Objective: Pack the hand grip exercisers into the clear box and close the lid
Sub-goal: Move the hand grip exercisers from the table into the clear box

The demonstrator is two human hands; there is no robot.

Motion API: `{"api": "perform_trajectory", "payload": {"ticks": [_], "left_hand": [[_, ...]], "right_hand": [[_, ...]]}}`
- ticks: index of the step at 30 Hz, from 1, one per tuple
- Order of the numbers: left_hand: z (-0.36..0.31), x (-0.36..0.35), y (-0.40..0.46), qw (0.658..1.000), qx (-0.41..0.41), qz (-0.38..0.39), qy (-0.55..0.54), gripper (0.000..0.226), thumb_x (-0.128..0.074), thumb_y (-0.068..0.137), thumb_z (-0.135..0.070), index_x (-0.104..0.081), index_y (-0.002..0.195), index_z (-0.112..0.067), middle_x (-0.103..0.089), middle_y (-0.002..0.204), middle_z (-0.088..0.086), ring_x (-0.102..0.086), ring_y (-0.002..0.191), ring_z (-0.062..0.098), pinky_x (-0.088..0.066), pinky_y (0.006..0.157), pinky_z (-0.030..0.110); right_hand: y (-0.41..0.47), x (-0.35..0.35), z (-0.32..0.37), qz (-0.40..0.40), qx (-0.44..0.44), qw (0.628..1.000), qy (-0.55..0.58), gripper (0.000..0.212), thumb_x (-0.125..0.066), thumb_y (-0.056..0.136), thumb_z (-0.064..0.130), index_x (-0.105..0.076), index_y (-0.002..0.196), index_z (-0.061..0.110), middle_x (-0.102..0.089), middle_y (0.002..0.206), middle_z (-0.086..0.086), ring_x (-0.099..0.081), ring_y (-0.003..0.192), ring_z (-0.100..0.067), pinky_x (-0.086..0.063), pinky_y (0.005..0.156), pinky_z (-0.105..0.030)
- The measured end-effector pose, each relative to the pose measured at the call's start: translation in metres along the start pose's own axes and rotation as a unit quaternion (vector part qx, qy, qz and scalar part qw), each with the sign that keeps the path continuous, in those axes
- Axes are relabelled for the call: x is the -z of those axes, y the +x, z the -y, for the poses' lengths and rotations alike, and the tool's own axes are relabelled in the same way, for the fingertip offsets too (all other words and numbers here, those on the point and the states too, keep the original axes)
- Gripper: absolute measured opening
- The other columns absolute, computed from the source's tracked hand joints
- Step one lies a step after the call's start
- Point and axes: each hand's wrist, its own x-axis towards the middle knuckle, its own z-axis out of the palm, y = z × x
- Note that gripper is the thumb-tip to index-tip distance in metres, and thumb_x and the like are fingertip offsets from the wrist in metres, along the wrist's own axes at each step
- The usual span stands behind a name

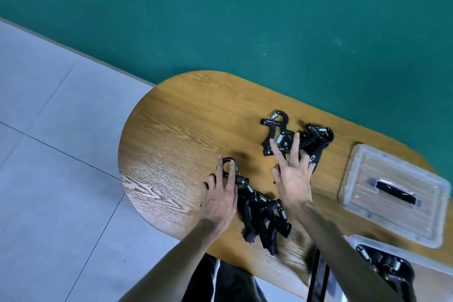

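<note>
- Oval wooden desk against a green wall, grey tiled floor to its left.
- Lid lies flat on the desk; clear box just nearer than the lid, some exercisers already inside.
- Left hand, fingers spread, rests on the near exerciser pile, far left of the lid.
- Right hand, fingers spread, reaches onto the far exerciser pile.
- Risk: hooked handles and springs probably tangle; lifting one may drag neighbours off the desk.

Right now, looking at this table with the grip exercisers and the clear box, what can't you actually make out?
- Clear box, head view: cut off by the bottom edge and crossed by the right arm, so its count of exercisers is unknown.
- Far pile: the right hand covers part, so no count.
- Near pile: exercisers overlap; the left hand hides one end.
- Lid: motion blur smears its edges and latches.
</note>
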Motion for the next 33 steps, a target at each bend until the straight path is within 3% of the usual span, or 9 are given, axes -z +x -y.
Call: {"api": "perform_trajectory", "payload": {"ticks": [4, 10, 15, 18, 22, 30, 33], "left_hand": [[-0.023, 0.03, -0.004, 1.0, -0.02, 0.005, -0.008, 0.084, -0.034, 0.107, -0.038, 0.037, 0.15, -0.023, 0.022, 0.164, 0.022, -0.042, 0.105, 0.027, -0.039, 0.086, 0.04], [-0.058, 0.047, -0.023, 0.999, -0.035, -0.034, -0.012, 0.077, -0.04, 0.105, -0.037, 0.013, 0.159, -0.023, 0.007, 0.167, 0.019, -0.046, 0.096, 0.023, -0.04, 0.079, 0.037], [-0.1, 0.059, -0.043, 0.997, -0.037, -0.052, -0.036, 0.082, -0.059, 0.095, -0.035, -0.013, 0.162, -0.019, -0.008, 0.167, 0.023, -0.052, 0.093, 0.03, -0.048, 0.077, 0.045], [-0.124, 0.061, -0.053, 0.997, -0.043, -0.057, -0.038, 0.086, -0.06, 0.095, -0.035, -0.009, 0.162, -0.019, -0.003, 0.167, 0.022, -0.054, 0.096, 0.033, -0.05, 0.082, 0.049], [-0.164, 0.062, -0.065, 0.996, -0.048, -0.061, -0.041, 0.078, -0.058, 0.096, -0.035, -0.019, 0.161, -0.018, -0.009, 0.167, 0.022, -0.054, 0.092, 0.032, -0.05, 0.081, 0.05], [-0.253, 0.038, -0.104, 0.994, -0.079, -0.062, -0.04, 0.075, -0.045, 0.102, -0.037, -0.004, 0.162, -0.02, 0.008, 0.168, 0.018, -0.05, 0.091, 0.026, -0.048, 0.082, 0.045], [-0.281, 0.028, -0.115, 0.993, -0.09, -0.06, -0.042, 0.076, -0.05, 0.1, -0.036, -0.009, 0.162, -0.019, 0.001, 0.168, 0.02, -0.051, 0.089, 0.025, -0.047, 0.079, 0.043]], "right_hand": [[-0.028, 0.027, 0.002, -0.021, -0.03, 0.999, 0.005, 0.08, -0.058, 0.096, 0.013, -0.016, 0.159, 0.039, 0.015, 0.166, -0.017, -0.038, 0.12, -0.043, -0.041, 0.09, -0.055], [-0.077, 0.062, 0.004, -0.047, -0.055, 0.997, -0.01, 0.082, -0.063, 0.092, 0.015, -0.02, 0.159, 0.036, 0.011, 0.167, -0.019, -0.042, 0.103, -0.035, -0.043, 0.084, -0.051], [-0.124, 0.078, -0.016, -0.067, -0.094, 0.993, 0.004, 0.089, -0.077, 0.081, 0.014, -0.033, 0.156, 0.033, -0.001, 0.167, -0.02, -0.048, 0.096, -0.035, -0.048, 0.076, -0.05], [-0.146, 0.085, -0.036, -0.071, -0.111, 0.991, 0.0, 0.088, -0.078, 0.079, 0.014, -0.037, 0.154, 0.033, -0.002, 0.167, -0.02, -0.048, 0.092, -0.035, -0.049, 0.074, -0.05], [-0.176, 0.094, -0.068, -0.087, -0.141, 0.986, 0.006, 0.084, -0.076, 0.082, 0.016, -0.037, 0.154, 0.034, -0.003, 0.167, -0.02, -0.042, 0.088, -0.032, -0.048, 0.075, -0.053], [-0.228, 0.11, -0.138, -0.098, -0.168, 0.98, 0.037, 0.09, -0.081, 0.078, 0.019, -0.036, 0.154, 0.036, -0.009, 0.166, -0.022, -0.047, 0.092, -0.035, -0.048, 0.079, -0.054], [-0.246, 0.111, -0.164, -0.094, -0.178, 0.978, 0.052, 0.088, -0.077, 0.082, 0.019, -0.031, 0.155, 0.038, -0.004, 0.167, -0.02, -0.048, 0.095, -0.036, -0.048, 0.081, -0.055]]}}
